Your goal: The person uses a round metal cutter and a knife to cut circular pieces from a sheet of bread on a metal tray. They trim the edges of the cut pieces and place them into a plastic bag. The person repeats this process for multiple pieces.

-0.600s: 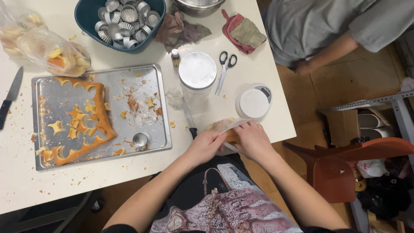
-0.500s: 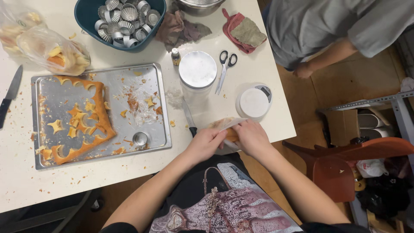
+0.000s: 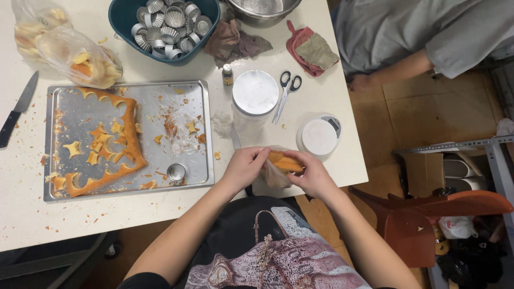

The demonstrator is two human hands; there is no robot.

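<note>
Both my hands meet at the table's near edge over a clear plastic bag (image 3: 274,176) that holds orange cake pieces (image 3: 284,160). My left hand (image 3: 243,168) pinches the bag's left side. My right hand (image 3: 310,174) grips the bag from the right, fingers around the cake. To the left lies a metal baking tray (image 3: 182,99) with an orange cake sheet (image 3: 128,155) that has round holes cut out of it, plus scraps and a small round cutter (image 3: 175,172).
A white-lidded jar (image 3: 255,93), scissors (image 3: 286,88), a small white scale (image 3: 319,136), a tiny bottle (image 3: 227,75), a teal bowl of tart moulds (image 3: 168,21), rags, bagged scraps (image 3: 80,59) and a knife (image 3: 19,107) lie on the table. Another person in grey (image 3: 417,32) sits at the right. A red chair (image 3: 428,214) stands beside me.
My hands have shifted slightly on the bag, drawing it closer between them at the table edge. The other person's hand has moved a little.
</note>
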